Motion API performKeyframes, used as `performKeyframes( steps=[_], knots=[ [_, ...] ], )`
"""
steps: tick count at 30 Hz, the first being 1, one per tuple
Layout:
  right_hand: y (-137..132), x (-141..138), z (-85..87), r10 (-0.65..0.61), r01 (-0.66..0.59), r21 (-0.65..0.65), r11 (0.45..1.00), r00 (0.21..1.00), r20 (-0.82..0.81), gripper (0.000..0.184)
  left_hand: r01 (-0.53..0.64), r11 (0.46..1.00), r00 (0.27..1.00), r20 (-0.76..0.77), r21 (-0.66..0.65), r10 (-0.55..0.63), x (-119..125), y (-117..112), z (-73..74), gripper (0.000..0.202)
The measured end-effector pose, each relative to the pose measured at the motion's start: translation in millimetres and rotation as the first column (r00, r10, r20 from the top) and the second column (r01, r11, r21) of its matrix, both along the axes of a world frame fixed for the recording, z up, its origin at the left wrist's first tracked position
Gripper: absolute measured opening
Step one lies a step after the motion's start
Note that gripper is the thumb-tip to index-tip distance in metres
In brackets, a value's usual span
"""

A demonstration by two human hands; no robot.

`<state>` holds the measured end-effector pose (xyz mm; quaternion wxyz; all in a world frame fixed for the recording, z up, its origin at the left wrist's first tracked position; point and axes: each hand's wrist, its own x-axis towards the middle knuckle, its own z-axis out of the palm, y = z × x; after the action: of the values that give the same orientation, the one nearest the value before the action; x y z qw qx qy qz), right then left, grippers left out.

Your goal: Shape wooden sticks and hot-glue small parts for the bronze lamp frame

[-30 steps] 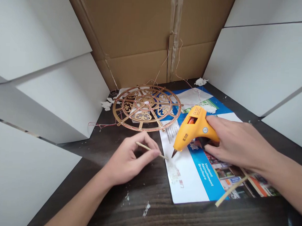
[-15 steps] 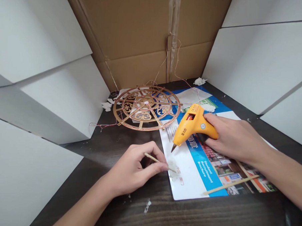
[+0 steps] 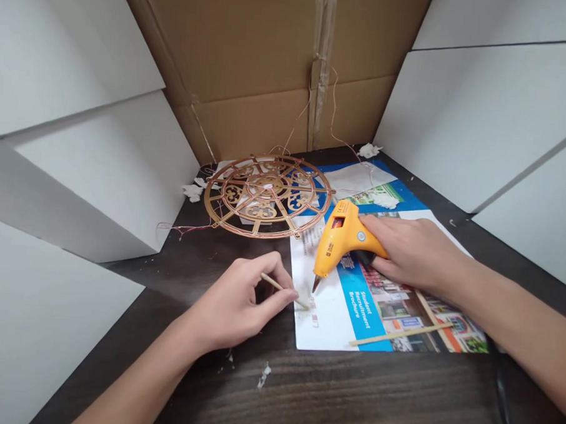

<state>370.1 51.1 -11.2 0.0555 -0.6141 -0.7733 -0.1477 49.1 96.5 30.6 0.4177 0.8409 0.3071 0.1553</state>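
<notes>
Pointing slantwise down-left: glue gun (image 3: 337,240)

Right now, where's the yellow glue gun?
In the head view, the yellow glue gun is just right of centre, held in the right hand, its nozzle pointing down over the brochure, near the thin stick in the left hand.

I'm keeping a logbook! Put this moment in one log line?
left hand: pinching thin stick | right hand: gripping yellow glue gun | nozzle: near pinched stick | another stick: lying on brochure
</notes>
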Motion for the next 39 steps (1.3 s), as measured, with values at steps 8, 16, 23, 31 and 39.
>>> performKeyframes(
  steps=[8, 16, 23, 31, 39],
  knots=[
    [-0.1, -6.0, 6.8, -0.042, 0.041, -0.072, 0.997, 0.999, -0.004, 0.041, -0.003, 1.000, 1.000, -0.009, -0.002, 0.003, -8.6, 2.7, 1.3, 0.013],
    [-0.4, -3.8, 1.3, -0.073, 0.068, -0.090, 0.994, 0.995, -0.063, 0.042, -0.082, 0.996, 0.994, -0.068, -0.024, 0.080, -23.0, 14.2, -2.2, 0.018],
    [-4.3, 3.1, -1.0, -0.055, 0.038, -0.115, 0.993, 0.986, -0.155, 0.048, -0.063, 0.998, 0.993, -0.096, 0.027, 0.065, -20.0, 10.9, 0.6, 0.016],
    [-15.6, 5.1, 12.1, -0.040, 0.005, -0.157, 0.988, 0.974, -0.224, 0.051, -0.041, 0.998, 0.997, -0.071, 0.050, 0.045, -17.3, 8.9, 0.0, 0.009],
    [-18.0, 11.6, 21.2, -0.254, 0.177, -0.284, 0.942, 0.931, -0.261, 0.072, -0.017, 1.000, 0.999, -0.029, -0.007, 0.017, -17.2, 8.6, -3.4, 0.006]
  ],
)
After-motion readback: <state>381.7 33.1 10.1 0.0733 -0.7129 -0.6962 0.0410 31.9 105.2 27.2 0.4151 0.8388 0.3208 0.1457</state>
